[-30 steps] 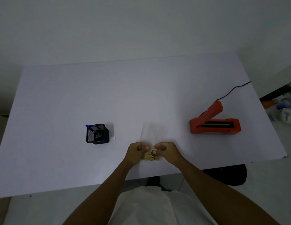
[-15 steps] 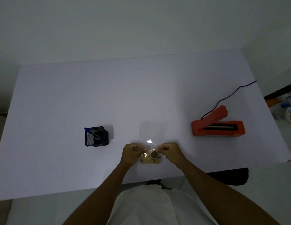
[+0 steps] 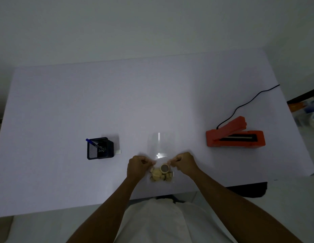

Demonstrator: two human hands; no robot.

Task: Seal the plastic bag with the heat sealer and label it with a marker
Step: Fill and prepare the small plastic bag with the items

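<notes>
A clear plastic bag (image 3: 161, 148) lies on the white table (image 3: 65, 111) near its front edge, with several beige pieces (image 3: 160, 174) gathered at the bag's near end. My left hand (image 3: 137, 164) pinches the bag's left side and my right hand (image 3: 183, 163) pinches its right side, just above the pieces. The bag's empty far part stretches flat away from me. An orange heat sealer (image 3: 235, 136) sits to the right with its arm raised. A blue marker (image 3: 93, 143) leans in a black mesh holder (image 3: 100, 148) at the left.
The sealer's black cord (image 3: 247, 104) runs back to the table's right edge. A small white piece (image 3: 118, 151) lies beside the holder. Clutter shows on the floor beyond the right edge. A dark object sits under the table's front right.
My hands have moved apart to the bag's two sides, so the beige pieces show between them. The bag's upper part lies flatter and more stretched out.
</notes>
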